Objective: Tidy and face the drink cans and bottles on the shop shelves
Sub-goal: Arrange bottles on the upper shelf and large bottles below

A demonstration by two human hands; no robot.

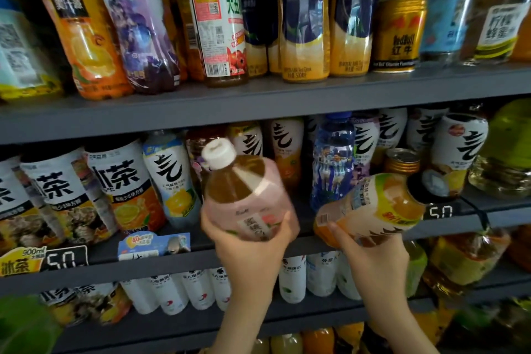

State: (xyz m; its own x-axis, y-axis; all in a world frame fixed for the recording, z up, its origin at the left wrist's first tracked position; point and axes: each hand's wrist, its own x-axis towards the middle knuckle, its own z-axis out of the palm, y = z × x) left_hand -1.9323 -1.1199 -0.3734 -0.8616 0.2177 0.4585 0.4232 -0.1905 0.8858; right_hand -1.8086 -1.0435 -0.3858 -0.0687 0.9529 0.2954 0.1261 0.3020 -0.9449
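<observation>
My left hand (pixel 250 250) grips the base of a pink-labelled tea bottle (pixel 244 192) with a white cap, held nearly upright and leaning left in front of the middle shelf (pixel 178 264). My right hand (pixel 370 259) holds an orange juice bottle (pixel 370 210) from below, tipped on its side with its dark cap pointing right. Both bottles hang just off the shelf's front edge. Behind them, between a blue-capped water bottle (pixel 333 164) and orange bottles, is a dark gap on the shelf.
The top shelf (pixel 258 103) carries juice and milk-tea bottles and a gold can (pixel 399 34). Tea bottles line the middle shelf's left; a second gold can (pixel 402 161) sits at right. White bottles (pixel 184 290) stand on the lower shelf. Price tags (pixel 64 260) clip to the edges.
</observation>
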